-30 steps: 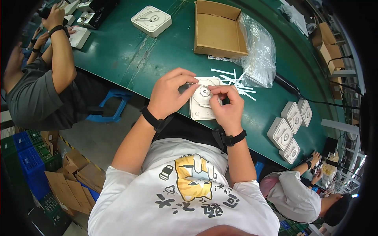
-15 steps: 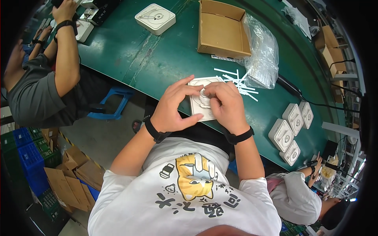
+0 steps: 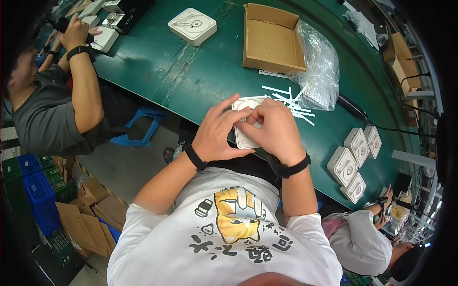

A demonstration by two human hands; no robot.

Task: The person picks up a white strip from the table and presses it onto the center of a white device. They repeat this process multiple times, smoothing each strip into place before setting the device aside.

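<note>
A white, square device with rounded corners (image 3: 244, 142) lies at the table's near edge, between my hands. My left hand (image 3: 220, 127) grips it along its left side, thumb at the near edge and fingers reaching over the top. My right hand (image 3: 278, 129) bends over the middle of the device. Its thumb and fingers are pinched together there; what they hold is hidden. Both hands cover most of the device's round centre. Just beyond my right hand lie several loose white strips (image 3: 296, 106).
A cardboard box (image 3: 274, 39) and clear plastic bags (image 3: 320, 76) lie beyond the strips. Similar devices (image 3: 342, 166) are grouped at right; another (image 3: 192, 26) sits at the far side. At left a co-worker's arm (image 3: 86, 95) extends over the table, a black tool in hand.
My left thumb has come down to the device's near edge. My right fingers have drawn closer together over its middle. At left, the co-worker's hand and black tool have shifted.
</note>
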